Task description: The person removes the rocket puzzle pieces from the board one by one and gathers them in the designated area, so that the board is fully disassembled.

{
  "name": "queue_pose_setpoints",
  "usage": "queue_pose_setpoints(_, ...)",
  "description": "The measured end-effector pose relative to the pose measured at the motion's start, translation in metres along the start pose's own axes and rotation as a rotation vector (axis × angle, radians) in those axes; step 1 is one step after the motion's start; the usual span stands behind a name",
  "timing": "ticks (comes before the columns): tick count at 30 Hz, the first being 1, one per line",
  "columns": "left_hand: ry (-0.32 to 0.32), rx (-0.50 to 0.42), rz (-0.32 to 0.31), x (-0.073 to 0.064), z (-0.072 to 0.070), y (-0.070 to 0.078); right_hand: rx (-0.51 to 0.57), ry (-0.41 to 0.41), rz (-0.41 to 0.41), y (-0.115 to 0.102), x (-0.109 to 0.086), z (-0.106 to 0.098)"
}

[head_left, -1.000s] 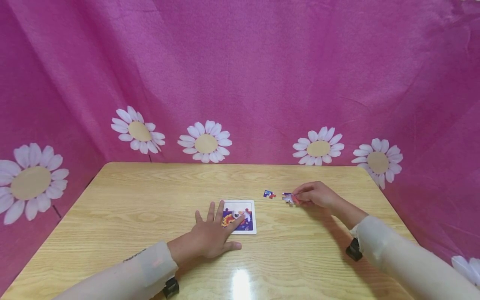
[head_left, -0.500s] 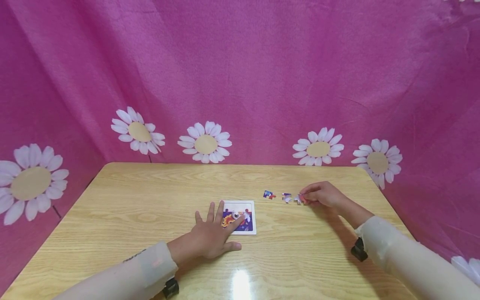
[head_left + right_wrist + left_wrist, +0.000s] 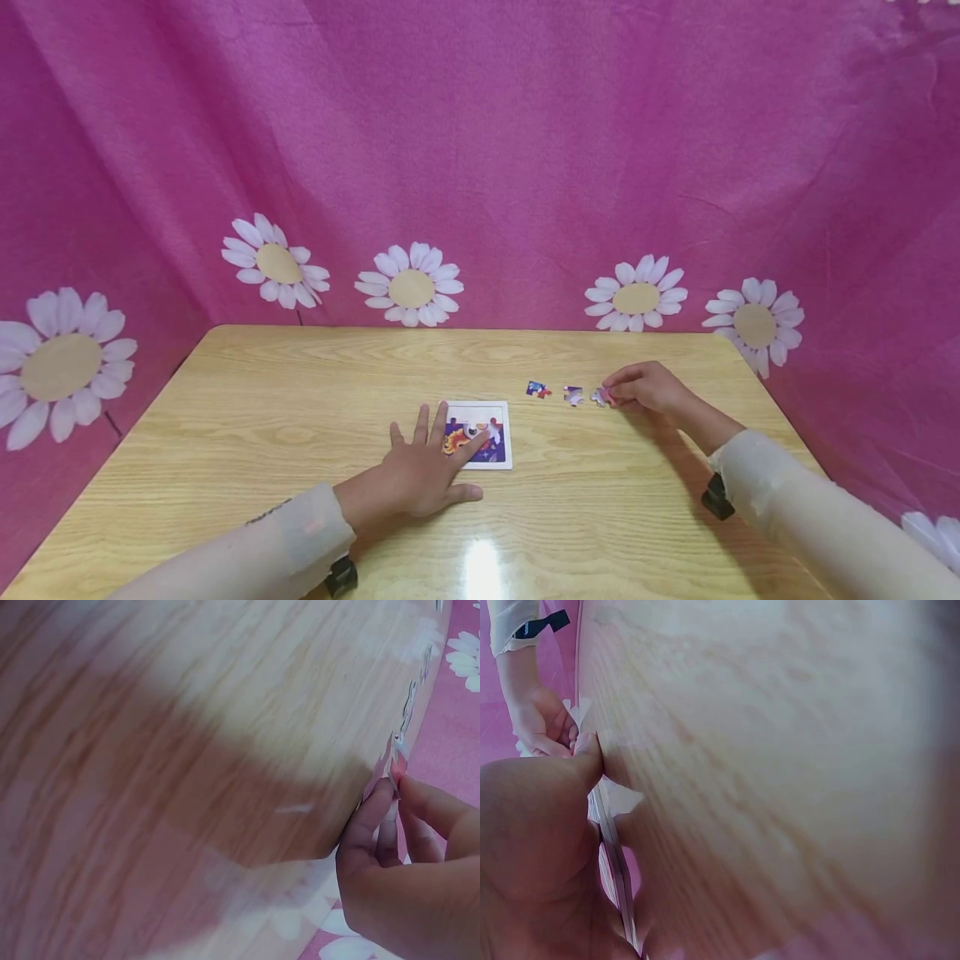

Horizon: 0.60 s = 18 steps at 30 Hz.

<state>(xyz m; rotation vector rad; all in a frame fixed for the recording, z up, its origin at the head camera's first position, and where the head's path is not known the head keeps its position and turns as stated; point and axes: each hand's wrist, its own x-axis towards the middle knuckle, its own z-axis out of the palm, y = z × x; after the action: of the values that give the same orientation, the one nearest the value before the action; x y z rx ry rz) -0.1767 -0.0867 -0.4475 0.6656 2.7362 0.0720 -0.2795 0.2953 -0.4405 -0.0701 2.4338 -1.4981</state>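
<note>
nearest, past a pale long sleeve [image 3: 311,525], the left hand [image 3: 422,477] lies with fingers spread, its forefinger across a flat, square, white-bordered puzzle board [image 3: 508,437] printed in purple and flame-yellow. farther on, to the board's right on the pale wood-grain table [image 3: 300,392], a blue-and-red jigsaw piece [image 3: 537,389], a purple-and-white jigsaw piece [image 3: 573,396] and a white-and-red jigsaw piece [image 3: 599,397] make a row, apart; the right hand [image 3: 651,390] pinches the last between thumb and fingers. beyond hangs magenta cloth [image 3: 495,208] with white daisies [image 3: 410,287]. the step in hand seems to be handling that pinched piece: best to grip it lightly by its edge, tabs clear, while the left fingers stop the board sliding. dark marks [image 3: 268,511] on the sleeve may be writing, unreadable; no brand shows.
</note>
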Motion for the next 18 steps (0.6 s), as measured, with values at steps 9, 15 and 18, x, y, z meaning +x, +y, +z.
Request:
queue_pose_setpoints(9, -0.004, -0.002, 0.002, 0.0005, 0.0003, -0.0011, -0.165, 0.069, -0.018, -0.0026, -0.0003, 0.0048)
queue_pose_setpoints(15, -0.008, 0.004, 0.000, 0.0032, 0.0042, -0.0024, -0.226, 0.097, -0.013, -0.0010, 0.0018, 0.0056)
queue_pose_setpoints(18, -0.010, 0.001, -0.003, 0.0035, 0.0048, -0.0023, -0.220, 0.103, -0.007, 0.0005, 0.0028, 0.0053)
